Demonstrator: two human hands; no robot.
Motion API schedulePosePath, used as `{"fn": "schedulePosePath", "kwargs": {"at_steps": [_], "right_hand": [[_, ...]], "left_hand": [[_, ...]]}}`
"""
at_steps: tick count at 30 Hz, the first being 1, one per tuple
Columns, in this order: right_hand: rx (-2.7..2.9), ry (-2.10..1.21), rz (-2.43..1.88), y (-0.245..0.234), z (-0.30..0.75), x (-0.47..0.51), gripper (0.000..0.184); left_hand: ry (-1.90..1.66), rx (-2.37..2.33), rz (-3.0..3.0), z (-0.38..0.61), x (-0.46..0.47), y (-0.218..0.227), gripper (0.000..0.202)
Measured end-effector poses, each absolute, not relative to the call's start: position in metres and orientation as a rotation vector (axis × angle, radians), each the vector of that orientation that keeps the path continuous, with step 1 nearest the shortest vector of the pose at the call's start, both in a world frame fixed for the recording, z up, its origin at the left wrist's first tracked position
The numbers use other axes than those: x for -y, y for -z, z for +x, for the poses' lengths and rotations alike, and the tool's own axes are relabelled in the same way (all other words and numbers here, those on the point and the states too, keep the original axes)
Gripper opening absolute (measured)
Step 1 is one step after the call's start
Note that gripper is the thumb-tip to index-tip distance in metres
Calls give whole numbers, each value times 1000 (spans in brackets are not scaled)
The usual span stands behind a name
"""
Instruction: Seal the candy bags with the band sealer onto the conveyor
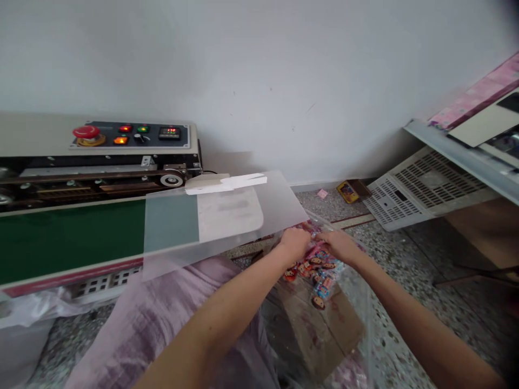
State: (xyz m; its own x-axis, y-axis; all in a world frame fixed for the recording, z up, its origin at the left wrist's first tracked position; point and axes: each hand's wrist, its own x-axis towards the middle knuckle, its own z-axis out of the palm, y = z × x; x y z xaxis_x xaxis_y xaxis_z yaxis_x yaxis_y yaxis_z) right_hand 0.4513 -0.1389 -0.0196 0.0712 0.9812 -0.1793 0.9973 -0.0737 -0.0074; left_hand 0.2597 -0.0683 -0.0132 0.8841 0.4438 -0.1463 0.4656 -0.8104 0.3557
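My left hand (297, 242) and my right hand (338, 246) are close together over a clear plastic bag (352, 308) beside my knee. The fingers of both are curled, and what they pinch among the items is too small and partly hidden to name. Under them lie several small, colourful cartoon-figure pieces (318, 267), red, blue and pink. Brown cardboard (324, 329) shows through the bag below. Just above my left hand is the corner of a translucent plastic sheet (279, 200).
A machine with a lit control panel (133, 135), a red stop button (86, 132) and a green conveyor belt (73, 232) stands at left. A white crate (430, 183) tilts at right, near a small yellow box (348, 192) on the speckled floor.
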Motion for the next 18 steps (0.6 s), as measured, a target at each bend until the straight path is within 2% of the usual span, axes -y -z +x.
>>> {"fn": "schedulePosePath", "kwargs": {"at_steps": [10, 18], "right_hand": [[-2164, 521, 1914, -104, 424, 157, 18], [-2428, 493, 1796, -185, 325, 92, 12]], "left_hand": [[-126, -610, 2696, 205, 72, -67, 26], [-80, -709, 2813, 101, 18, -165, 23]]}}
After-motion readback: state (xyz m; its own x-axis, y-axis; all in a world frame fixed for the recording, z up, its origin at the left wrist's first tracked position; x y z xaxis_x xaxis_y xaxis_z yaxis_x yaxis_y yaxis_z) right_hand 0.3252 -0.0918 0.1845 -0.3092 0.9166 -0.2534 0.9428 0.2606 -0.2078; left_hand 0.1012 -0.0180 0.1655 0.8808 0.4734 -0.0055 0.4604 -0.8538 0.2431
